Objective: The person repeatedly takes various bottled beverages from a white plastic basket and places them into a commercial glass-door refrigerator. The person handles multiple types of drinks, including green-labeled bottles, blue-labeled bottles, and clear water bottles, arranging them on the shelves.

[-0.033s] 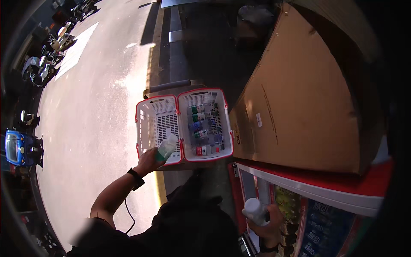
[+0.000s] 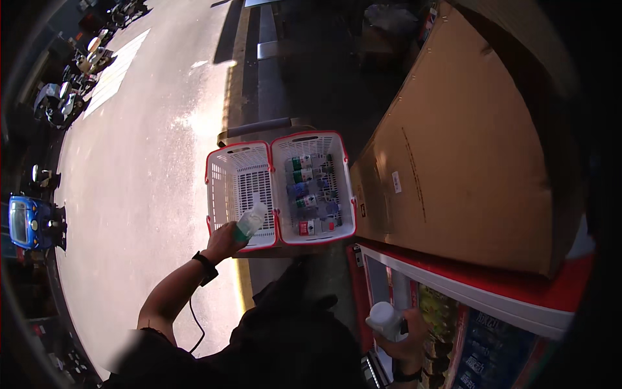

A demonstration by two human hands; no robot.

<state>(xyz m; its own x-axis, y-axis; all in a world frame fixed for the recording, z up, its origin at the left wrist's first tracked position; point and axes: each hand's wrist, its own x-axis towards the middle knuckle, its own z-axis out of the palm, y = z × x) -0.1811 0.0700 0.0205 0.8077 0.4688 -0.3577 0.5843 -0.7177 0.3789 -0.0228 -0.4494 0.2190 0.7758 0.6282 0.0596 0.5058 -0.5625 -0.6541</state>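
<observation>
My left hand (image 2: 225, 241) is closed around a clear plastic bottle (image 2: 253, 218) with a green label, held tilted over the near part of the left white basket (image 2: 220, 188). That basket has slotted walls and a red rim, and no other bottle shows inside it. Beside it, the right basket (image 2: 285, 232) holds several clear bottles (image 2: 308, 202) lying on their sides, with green, blue and red labels. My right hand (image 2: 409, 337) grips a white round-topped container (image 2: 385, 318) above the display cabinet; its exact kind is unclear.
A large brown cardboard box (image 2: 473, 162) stands right of the baskets. Below it is a red-and-white display cabinet (image 2: 447, 275) with printed panels. A dark handle bar (image 2: 258, 128) lies behind the baskets. A sunlit road (image 2: 142, 175) runs along the left, with a blue vehicle (image 2: 29, 222) parked beyond.
The cardboard box and the right basket appear shifted very slightly rightward in view. The bottle in my left hand has moved slightly; both hands keep their grip.
</observation>
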